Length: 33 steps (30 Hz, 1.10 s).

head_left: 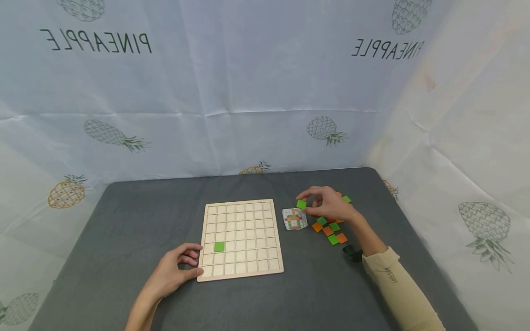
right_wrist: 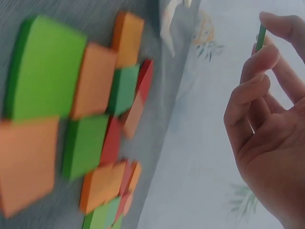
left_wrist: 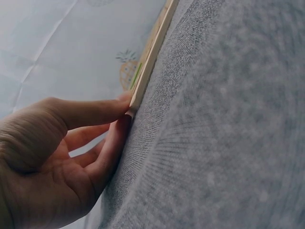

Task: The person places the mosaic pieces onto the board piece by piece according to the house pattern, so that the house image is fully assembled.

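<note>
A pale wooden grid board (head_left: pixel 248 259) lies on the dark grey table, and a green square tile (head_left: pixel 219 247) sits in one of its cells toward the lower left. My left hand (head_left: pixel 169 273) grips the board's left edge near its lower corner; in the left wrist view, thumb and fingers (left_wrist: pixel 119 107) meet at that edge. Above a small pattern card (head_left: pixel 295 219), my right hand (head_left: pixel 329 202) pinches another green tile (head_left: pixel 301 203) between thumb and fingertips. The right wrist view shows this tile (right_wrist: pixel 260 38) edge-on, held off the table.
Loose green, orange and red tiles (head_left: pixel 328 231) lie scattered right of the card, partly under my right hand and forearm. A small black object (head_left: pixel 352 253) is near the right wrist. A pineapple-print cloth (head_left: pixel 232 92) hangs behind and beside the table.
</note>
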Each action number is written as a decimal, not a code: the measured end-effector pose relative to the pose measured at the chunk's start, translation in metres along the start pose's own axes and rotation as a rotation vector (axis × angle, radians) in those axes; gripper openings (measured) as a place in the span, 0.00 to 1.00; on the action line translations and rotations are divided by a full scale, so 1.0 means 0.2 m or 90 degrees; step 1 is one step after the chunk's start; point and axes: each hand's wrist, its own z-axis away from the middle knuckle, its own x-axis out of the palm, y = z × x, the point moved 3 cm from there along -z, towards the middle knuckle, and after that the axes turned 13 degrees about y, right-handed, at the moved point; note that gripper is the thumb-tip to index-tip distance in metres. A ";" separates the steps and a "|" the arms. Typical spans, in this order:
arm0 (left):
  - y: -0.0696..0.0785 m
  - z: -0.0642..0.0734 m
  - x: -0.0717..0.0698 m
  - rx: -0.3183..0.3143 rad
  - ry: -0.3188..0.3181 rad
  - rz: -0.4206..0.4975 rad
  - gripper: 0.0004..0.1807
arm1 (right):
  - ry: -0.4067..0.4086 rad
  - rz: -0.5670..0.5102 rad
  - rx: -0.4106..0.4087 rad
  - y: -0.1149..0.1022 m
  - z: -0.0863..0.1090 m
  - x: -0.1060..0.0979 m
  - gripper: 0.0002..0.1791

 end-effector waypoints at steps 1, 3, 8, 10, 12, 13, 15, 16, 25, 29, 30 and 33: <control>0.00 0.00 0.00 0.000 0.000 -0.001 0.33 | -0.004 -0.007 -0.004 -0.02 -0.01 0.01 0.18; 0.00 0.00 0.00 -0.001 0.000 0.000 0.33 | -0.014 -0.020 -0.007 -0.05 -0.02 0.05 0.18; 0.00 0.00 0.00 0.004 -0.003 0.004 0.33 | -0.028 -0.043 -0.010 -0.12 -0.06 0.13 0.18; 0.00 0.00 0.00 0.007 -0.003 0.007 0.33 | -0.032 -0.051 -0.015 -0.15 -0.08 0.17 0.19; 0.00 0.00 0.00 0.010 -0.002 0.009 0.32 | -0.038 -0.062 -0.021 -0.18 -0.09 0.20 0.19; 0.00 0.00 0.00 0.011 -0.001 0.010 0.32 | -0.043 -0.067 -0.024 -0.20 -0.10 0.22 0.19; 0.00 0.00 -0.01 0.011 0.000 0.008 0.32 | -0.053 -0.075 -0.035 -0.23 -0.12 0.26 0.19; 0.00 0.00 -0.01 0.011 0.000 0.006 0.32 | -0.058 -0.081 -0.040 -0.24 -0.13 0.28 0.20; 0.00 0.00 0.00 -0.006 -0.006 -0.001 0.33 | -0.091 -0.110 -0.082 -0.37 -0.20 0.46 0.20; 0.00 0.00 0.00 -0.007 -0.004 -0.003 0.34 | -0.116 -0.115 -0.083 -0.42 -0.23 0.54 0.20; 0.00 0.01 0.00 -0.006 -0.004 -0.003 0.33 | -0.125 -0.116 -0.084 -0.43 -0.24 0.56 0.20; 0.00 0.00 0.00 -0.004 -0.002 -0.004 0.33 | -0.155 -0.115 -0.094 -0.46 -0.25 0.63 0.20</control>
